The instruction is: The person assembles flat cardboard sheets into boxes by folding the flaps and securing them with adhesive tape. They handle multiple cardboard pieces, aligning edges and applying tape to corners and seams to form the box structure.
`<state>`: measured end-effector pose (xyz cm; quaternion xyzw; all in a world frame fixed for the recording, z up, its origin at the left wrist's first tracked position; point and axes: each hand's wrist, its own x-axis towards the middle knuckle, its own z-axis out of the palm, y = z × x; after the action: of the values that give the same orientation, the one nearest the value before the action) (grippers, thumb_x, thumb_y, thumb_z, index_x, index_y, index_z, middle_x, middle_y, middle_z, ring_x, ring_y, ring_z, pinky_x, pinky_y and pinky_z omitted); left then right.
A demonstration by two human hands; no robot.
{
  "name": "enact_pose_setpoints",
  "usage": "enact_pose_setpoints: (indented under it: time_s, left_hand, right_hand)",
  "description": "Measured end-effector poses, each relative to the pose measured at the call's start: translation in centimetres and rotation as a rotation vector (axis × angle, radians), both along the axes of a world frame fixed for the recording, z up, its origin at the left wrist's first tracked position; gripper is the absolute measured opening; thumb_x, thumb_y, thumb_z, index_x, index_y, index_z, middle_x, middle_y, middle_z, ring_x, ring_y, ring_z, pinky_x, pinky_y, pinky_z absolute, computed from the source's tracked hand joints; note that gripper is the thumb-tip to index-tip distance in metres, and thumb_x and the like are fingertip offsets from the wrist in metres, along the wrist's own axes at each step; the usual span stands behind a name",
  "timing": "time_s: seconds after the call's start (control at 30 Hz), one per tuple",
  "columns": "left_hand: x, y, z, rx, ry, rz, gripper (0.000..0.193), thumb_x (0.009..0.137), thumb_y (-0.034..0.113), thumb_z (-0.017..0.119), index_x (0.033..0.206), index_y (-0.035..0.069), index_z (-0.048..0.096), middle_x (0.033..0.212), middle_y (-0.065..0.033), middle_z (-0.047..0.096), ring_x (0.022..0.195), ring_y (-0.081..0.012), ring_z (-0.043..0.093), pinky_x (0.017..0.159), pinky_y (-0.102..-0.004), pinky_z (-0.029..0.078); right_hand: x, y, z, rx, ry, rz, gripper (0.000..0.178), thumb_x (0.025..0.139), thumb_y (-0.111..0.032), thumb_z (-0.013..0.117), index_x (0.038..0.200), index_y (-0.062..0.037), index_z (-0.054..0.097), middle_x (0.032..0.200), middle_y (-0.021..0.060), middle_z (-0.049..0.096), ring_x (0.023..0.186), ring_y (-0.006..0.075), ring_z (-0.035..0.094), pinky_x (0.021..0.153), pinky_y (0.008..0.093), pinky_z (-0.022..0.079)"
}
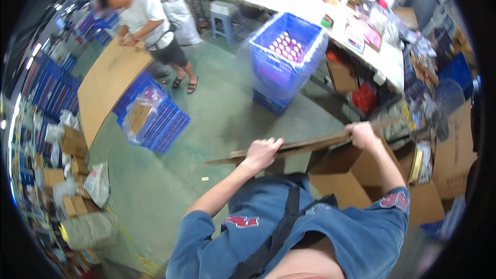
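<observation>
A flat brown cardboard sheet is held nearly edge-on in front of my body. My left hand has its fingers wrapped over the top edge of the sheet, left of its middle. Farther right, my right hand grips the same edge. The sheet's left end sticks out past my left hand, and its right end runs on beyond my right hand. Below the sheet, close to my right arm, is an open cardboard box with its flaps spread.
Ahead stands a blue crate lined with clear plastic, holding white-topped items. A long worktable runs behind it. At left, a person leans over a large cardboard sheet beside stacked blue crates. A fan stands at right.
</observation>
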<state>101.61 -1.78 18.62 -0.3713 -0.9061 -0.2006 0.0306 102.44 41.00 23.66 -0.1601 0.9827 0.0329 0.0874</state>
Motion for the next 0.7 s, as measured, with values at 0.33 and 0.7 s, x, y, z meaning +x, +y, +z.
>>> enact_pose_setpoints:
  time_s: [0.33, 0.7]
  left_hand:
    - [-16.0, 0.5, -1.7, -0.227, -0.664, -0.212, 0.066, 0.101, 0.064, 0.038, 0.111, 0.007, 0.069, 0.100, -0.0225, 0.073, 0.098, -0.0397, 0.069, 0.087, -0.0492, 0.054]
    - [-27.0, -1.4, -3.8, -0.242, -0.916, -0.264, 0.066, 0.100, 0.064, 0.042, 0.125, 0.007, 0.064, 0.114, -0.0220, 0.071, 0.109, -0.0389, 0.067, 0.097, -0.0460, 0.050]
  right_hand:
    - [-6.5, -5.0, -10.7, -0.355, 0.126, -0.765, 0.059, 0.075, 0.001, 0.059, 0.133, -0.0055, 0.056, 0.159, 0.0156, 0.035, 0.154, 0.0359, 0.018, 0.123, 0.0424, 0.030]
    - [-15.5, -14.1, -12.2, -0.830, 0.801, -1.343, 0.072, 0.098, -0.030, 0.060, 0.156, -0.0014, 0.030, 0.164, 0.0265, 0.020, 0.154, 0.0370, 0.019, 0.124, 0.0406, 0.021]
